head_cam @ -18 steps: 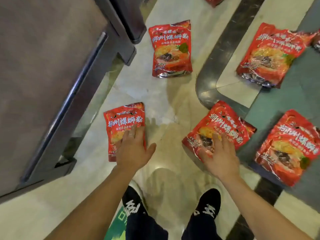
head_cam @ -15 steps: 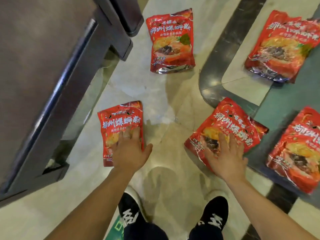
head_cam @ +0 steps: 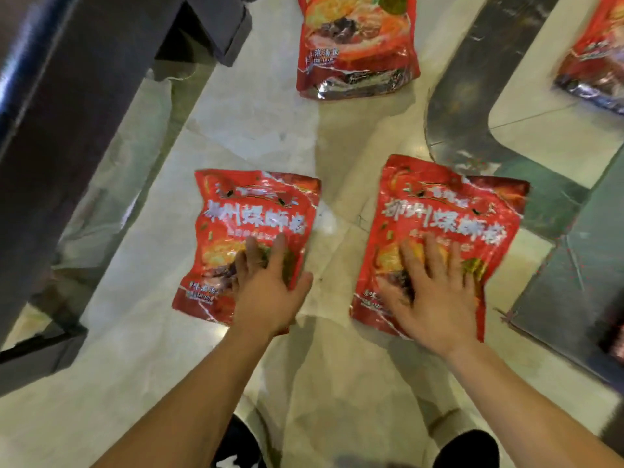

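While both hands are down at the floor, I judge the work to be the collecting of the scattered red packets, and it is only at its beginning. The left hand lies flat on the lower part of the left packet, fingers straight and close together, thumb spread out past the packet's right edge. The right hand lies on the lower part of the right packet, fingers fanned wide and pressing down. Neither hand is curled around anything; both press, they do not grip. The picture is smeared, so I cannot tell if the left thumb has gone under the packet's edge.

Both packets lie face up on the floor, near each other but apart, in front of the black shoes. Nothing is lifted yet, as far as I see. What is left, in my judgement, is to close the fingers on these two packets and raise them, then to go for the others. A third packet lies further ahead, well apart from the hands, and a fourth packet shows at the right border, partly cut off. A dark cabinet stands at the left, near the left packet but not touching it.
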Tool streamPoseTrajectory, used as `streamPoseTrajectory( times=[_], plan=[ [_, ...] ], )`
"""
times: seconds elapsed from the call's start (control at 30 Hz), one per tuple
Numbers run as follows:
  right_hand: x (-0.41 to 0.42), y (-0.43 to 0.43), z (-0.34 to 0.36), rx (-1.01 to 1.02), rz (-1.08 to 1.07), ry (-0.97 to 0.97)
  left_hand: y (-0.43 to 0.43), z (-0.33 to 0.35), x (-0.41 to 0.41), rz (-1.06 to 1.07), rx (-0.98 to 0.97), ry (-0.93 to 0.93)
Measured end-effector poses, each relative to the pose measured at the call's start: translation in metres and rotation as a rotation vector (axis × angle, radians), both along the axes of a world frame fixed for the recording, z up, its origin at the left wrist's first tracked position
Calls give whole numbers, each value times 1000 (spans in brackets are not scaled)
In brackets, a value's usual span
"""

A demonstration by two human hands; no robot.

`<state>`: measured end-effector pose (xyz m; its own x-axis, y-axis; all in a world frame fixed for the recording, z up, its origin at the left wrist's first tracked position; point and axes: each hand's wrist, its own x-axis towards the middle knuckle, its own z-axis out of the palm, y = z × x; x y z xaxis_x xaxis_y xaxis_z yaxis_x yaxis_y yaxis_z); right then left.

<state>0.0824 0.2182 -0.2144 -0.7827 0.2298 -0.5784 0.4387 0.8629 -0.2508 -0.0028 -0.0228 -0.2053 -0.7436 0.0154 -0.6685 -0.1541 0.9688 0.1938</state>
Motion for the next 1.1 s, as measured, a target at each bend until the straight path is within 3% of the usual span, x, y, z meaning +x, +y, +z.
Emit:
streamPoseTrajectory(
  times=[0.13,0.23,0.33,0.5,0.67,0.83,1.1],
  plan=[
    [-7,-6,7,-31,-147,211,-11,9,-9,83,193,162],
    [-1,3,2,-14,-548,261,-30,8,-30,246,42,325],
    [-4,11,-8,-177,-938,193,-49,-4,-57,186,-74,185],
    [-10,15,-22,-385,-1184,128,-51,-16,-79,329,16,-32],
    [-14,10,-21,-672,-1240,122,-50,-10,-62,546,297,-217],
    [-3,17,20,-726,-1178,111,-43,19,-46,531,418,-259],
    [-1,56,186,-767,-1115,146,-20,171,-62,558,567,-287]
  ],
)
